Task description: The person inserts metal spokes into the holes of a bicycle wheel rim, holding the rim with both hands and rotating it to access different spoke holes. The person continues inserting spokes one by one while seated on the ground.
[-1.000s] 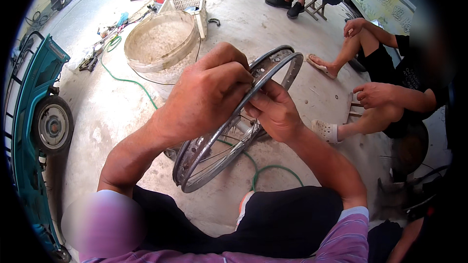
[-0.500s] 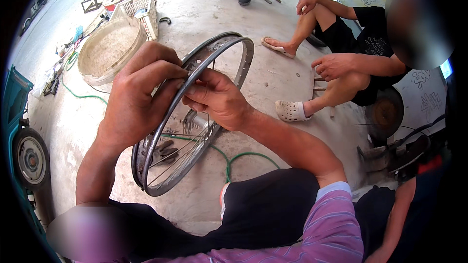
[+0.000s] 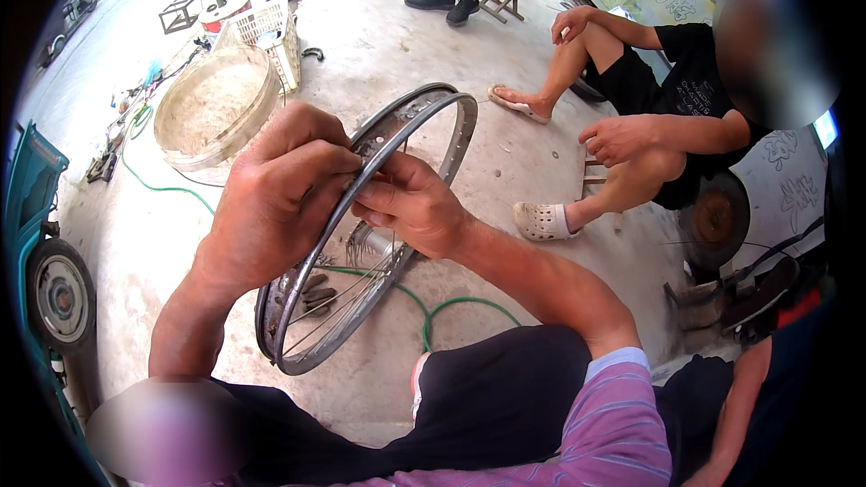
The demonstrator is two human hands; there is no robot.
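A bicycle wheel [image 3: 336, 350] is held up tilted in front of me, with a worn metal rim, thin spokes and a hub [image 3: 368, 242]. Several spokes run from the hub toward the lower part of the rim. My left hand [image 3: 275, 194] is closed at the rim's outer side, fingertips pressed to its upper left edge. From the inner side, my right hand [image 3: 422, 212] pinches at the same stretch of rim, among the spokes. Whether a small part sits between the fingertips is hidden. Beneath the wheel, a dark glove-like item [image 3: 316, 296] lies on the floor.
A round, dirty basin [image 3: 216, 108] stands beyond my left hand, with a white plastic crate [image 3: 266, 32] behind it. A green hose [image 3: 469, 299] curls across the concrete floor. At right sits a person [image 3: 672, 117]; a teal vehicle [image 3: 36, 189] stands at left.
The whole view has shifted slightly, so the wheel, hands and surroundings appear a little lower and further right. Both hands keep their places on the wheel.
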